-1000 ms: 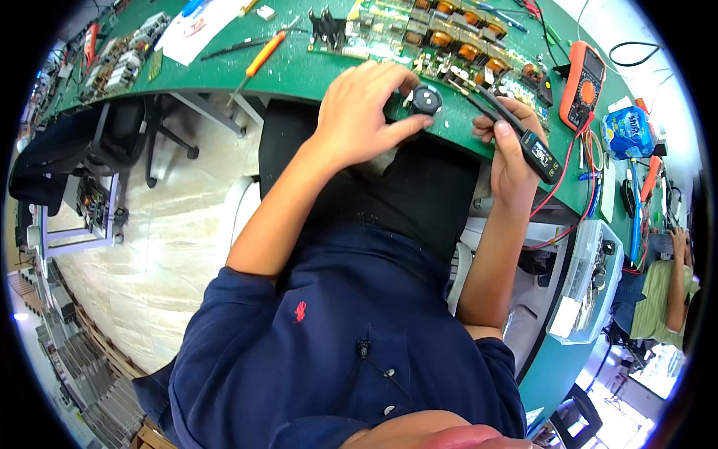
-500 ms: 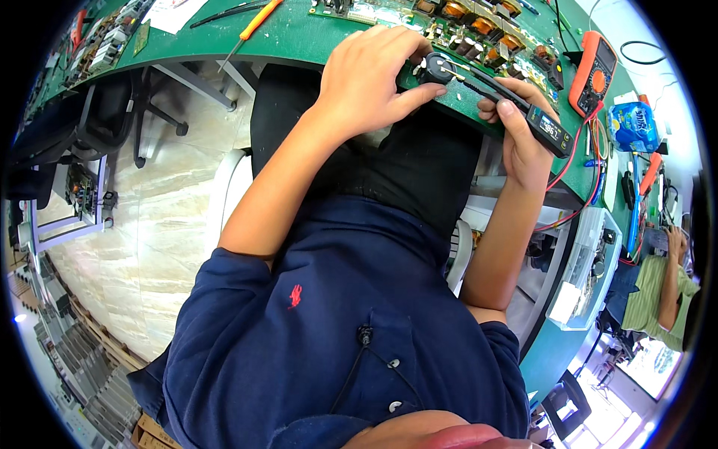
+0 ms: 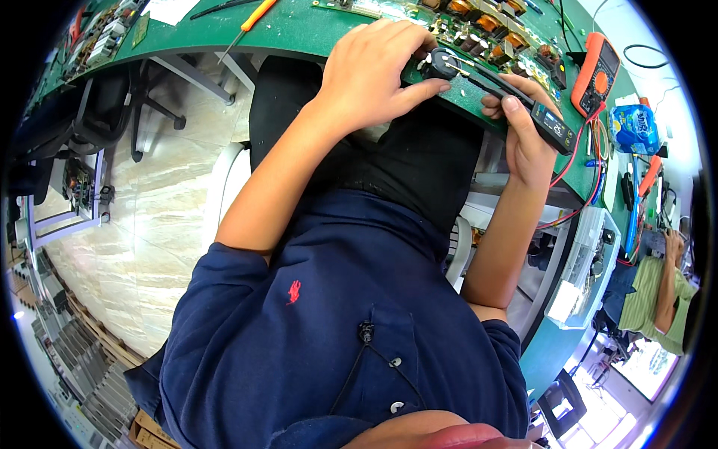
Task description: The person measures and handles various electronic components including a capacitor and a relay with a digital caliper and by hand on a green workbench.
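At the near edge of the green bench (image 3: 299, 34), my left hand (image 3: 370, 71) grips a small round black part (image 3: 443, 64) between thumb and fingers. My right hand (image 3: 523, 138) is closed around black digital test tweezers (image 3: 555, 133) with a small lit screen. The tweezers' two pale metal tips reach leftward to the round part. Whether both tips touch it, I cannot tell. Just beyond my hands lies a green circuit board (image 3: 486, 41) crowded with copper coils and capacitors.
An orange multimeter (image 3: 596, 75) with red leads stands right of the board, a blue packet (image 3: 634, 129) beside it. A yellow-orange screwdriver (image 3: 258, 15) lies at the left. Another person in a striped green shirt (image 3: 647, 299) works at far right. A clear box (image 3: 580, 277) sits below the bench's right end.
The tweezers and my right hand have shifted slightly right and down. The reading on their screen differs. My left hand stays closed on the round part, almost unmoved.
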Tool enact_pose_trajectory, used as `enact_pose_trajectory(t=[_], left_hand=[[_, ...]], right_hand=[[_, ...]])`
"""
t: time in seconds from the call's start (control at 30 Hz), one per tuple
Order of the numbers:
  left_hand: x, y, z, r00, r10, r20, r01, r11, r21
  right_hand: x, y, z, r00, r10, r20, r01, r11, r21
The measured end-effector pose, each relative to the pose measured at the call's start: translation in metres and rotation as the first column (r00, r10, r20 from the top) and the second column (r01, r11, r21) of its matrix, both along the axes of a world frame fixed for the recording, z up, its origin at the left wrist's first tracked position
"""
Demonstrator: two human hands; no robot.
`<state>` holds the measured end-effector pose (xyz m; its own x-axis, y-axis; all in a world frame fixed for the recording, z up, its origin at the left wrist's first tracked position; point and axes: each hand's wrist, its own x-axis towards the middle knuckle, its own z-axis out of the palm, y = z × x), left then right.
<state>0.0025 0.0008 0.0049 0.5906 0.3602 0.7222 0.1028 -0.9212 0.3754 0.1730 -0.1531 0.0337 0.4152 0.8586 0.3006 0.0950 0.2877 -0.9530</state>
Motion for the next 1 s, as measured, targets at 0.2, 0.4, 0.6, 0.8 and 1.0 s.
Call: enact_pose_trajectory(t=[0.2,0.4,0.6,0.8,1.0], left_hand=[[-0.0006,0.0002,-0.0001,1.0,-0.008,0.005,0.008,1.0,0.007],[-0.0008,-0.0002,0.0001,1.0,-0.004,0.009,0.004,1.0,0.012],[-0.001,-0.0006,0.0003,1.0,0.001,-0.005,-0.001,1.0,0.01],[-0.0008,-0.0023,0.0015,1.0,0.012,-0.023,-0.012,1.0,0.008],[-0.0003,-0.002,-0.0003,1.0,0.017,-0.014,-0.017,0.999,0.028]], right_hand=[[0.0011,-0.0001,0.0002,1.0,0.006,-0.01,-0.006,1.0,-0.004],[0.0017,0.0003,-0.0011,1.0,0.009,-0.014,-0.009,1.0,0.007],[0.0016,0.0006,-0.0009,1.0,0.014,-0.014,-0.014,1.0,0.007],[0.0016,-0.0002,0.0,1.0,0.007,-0.025,-0.007,1.0,0.002],[0.0022,0.0001,-0.001,1.0,0.006,0.0,-0.006,1.0,0.012]])
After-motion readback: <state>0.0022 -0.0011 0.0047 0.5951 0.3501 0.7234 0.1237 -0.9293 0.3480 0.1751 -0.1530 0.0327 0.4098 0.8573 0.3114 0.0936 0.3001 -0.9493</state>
